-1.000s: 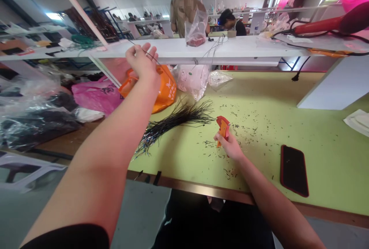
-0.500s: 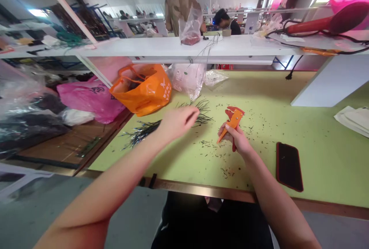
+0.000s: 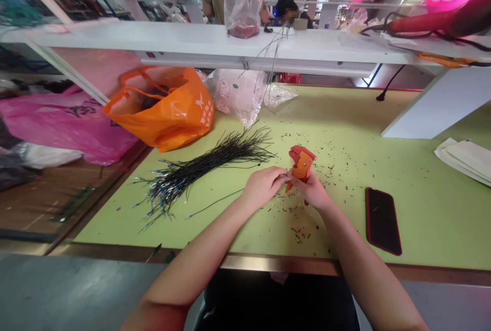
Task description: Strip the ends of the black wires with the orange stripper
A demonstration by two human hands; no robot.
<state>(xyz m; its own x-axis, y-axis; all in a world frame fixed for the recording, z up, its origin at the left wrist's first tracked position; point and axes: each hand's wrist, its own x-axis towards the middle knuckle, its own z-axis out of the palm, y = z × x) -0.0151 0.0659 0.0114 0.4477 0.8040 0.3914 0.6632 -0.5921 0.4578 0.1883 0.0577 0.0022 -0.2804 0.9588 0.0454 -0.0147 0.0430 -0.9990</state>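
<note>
My right hand is wrapped round the handles of an orange and red wire stripper, its jaws pointing up and left. Close beside it, my left hand is closed, fingertips pinched near the tool. A single black wire runs from under the left hand toward the lower left along the table. The wire's other end is hidden at the fingers. Left of the hands lies a bundle of black wires, with blue and silvery tips at its near left end.
Dark scraps are scattered over the green table. A phone lies to the right, white sheets beyond it. An orange bag and a pink bag stand left. A white shelf crosses the back; people are behind it.
My left hand has moved from above the bundle right and down to the wire stripper, with a single wire trailing from it. The view has shifted, uncovering the bundle. The right hand still holds the stripper.
</note>
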